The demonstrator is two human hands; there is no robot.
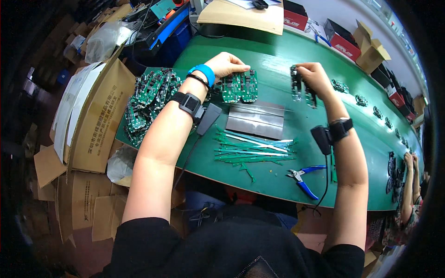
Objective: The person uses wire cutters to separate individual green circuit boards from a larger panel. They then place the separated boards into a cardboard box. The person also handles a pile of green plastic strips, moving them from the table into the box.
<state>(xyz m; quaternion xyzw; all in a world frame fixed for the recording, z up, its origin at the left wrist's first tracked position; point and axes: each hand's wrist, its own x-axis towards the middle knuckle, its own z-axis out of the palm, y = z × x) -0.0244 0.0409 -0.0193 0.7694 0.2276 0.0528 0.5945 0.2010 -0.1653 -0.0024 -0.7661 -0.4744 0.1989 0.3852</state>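
My left hand (pixel 225 64), wearing a blue wristband, pinches the top edge of a green circuit board (pixel 239 86) made of two joined rounded parts. It stands just behind a grey metal plate (pixel 255 121). To the right, over the worktop, my right hand (pixel 317 78) grips a circuit board piece (pixel 296 86) seen nearly edge-on; how many pieces it holds I cannot tell. A heap of circuit boards (pixel 147 104) lies left of my left forearm. Narrow green board strips (pixel 255 150) are piled in front of the plate. Blue-handled side cutters (pixel 303 180) lie nearer me, jaws apart.
Small groups of circuit boards (pixel 361 100) run along the right part of the green worktop (pixel 204 51). Another person's hands (pixel 410 162) are at the far right. Cardboard boxes (pixel 99 116) stand at the left, and red-and-black boxes (pixel 342 39) at the back right.
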